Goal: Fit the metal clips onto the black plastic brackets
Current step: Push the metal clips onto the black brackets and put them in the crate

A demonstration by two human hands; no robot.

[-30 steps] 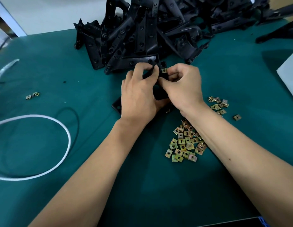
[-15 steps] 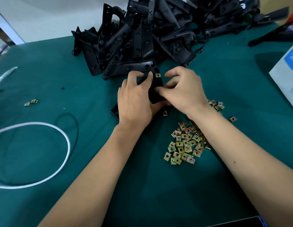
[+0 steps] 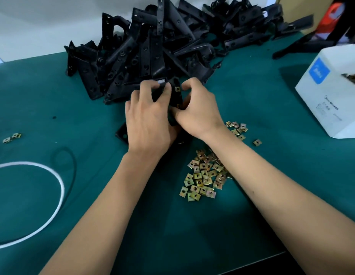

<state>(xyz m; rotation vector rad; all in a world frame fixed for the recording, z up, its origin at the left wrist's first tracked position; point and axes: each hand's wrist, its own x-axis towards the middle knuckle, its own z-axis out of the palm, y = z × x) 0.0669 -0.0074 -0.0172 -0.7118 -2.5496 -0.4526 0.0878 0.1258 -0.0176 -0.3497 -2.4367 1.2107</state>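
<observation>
Black plastic bracket (image 3: 175, 96) sat at twelve o'clock above the surface (image 3: 73, 116), my left hand (image 3: 147, 124) and right hand (image 3: 198, 114) both curled on it, one clip (image 3: 177, 88) seated. I judged it stiff and light; best held by its edges.

a black plastic bracket (image 3: 175, 96) is held up off the green table between both hands, standing roughly on end, with one small brass-coloured metal clip (image 3: 177, 88) already seated near its top edge. loose clips of the same square, yellowish kind lie in a pile (image 3: 204, 175) on the table near the right forearm, with a smaller scatter (image 3: 237, 128) just beyond the right wrist and two strays (image 3: 11, 137) far off to the left. behind the hands a big heap of black brackets (image 3: 153, 50) is jumbled at the back of the table.
</observation>
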